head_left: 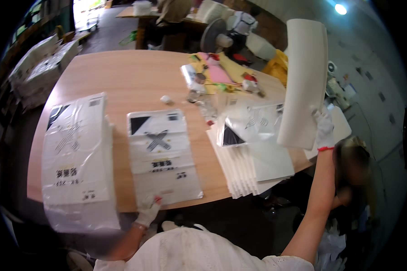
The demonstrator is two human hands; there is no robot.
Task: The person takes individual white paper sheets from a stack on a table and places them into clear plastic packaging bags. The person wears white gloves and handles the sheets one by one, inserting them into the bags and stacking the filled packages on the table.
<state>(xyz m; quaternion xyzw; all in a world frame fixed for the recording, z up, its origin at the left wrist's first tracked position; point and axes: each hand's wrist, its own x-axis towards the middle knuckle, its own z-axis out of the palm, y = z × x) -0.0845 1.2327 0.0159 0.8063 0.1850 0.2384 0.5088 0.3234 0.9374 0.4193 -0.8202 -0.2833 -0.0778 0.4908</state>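
My right hand (324,128), in a white glove with a red cuff, is raised and grips the side of a long, slightly curved white panel (304,81) near its lower end. The panel stands almost upright above the table's right side. My left hand (148,211), also gloved, is at the table's front edge, its fingers closed at the lower edge of a flat printed plastic bag (160,156). That bag is translucent white with a black corner. Left of it lies a thick stack of similar plastic bags (77,158), overhanging the front edge.
Right of the bag, a fanned stack of white sheets (239,174) lies under another printed bag (251,124). Coloured scraps (219,70) and a small white lump (166,99) are farther back. A fan (215,37) stands behind the table; another person (355,162) is at the right.
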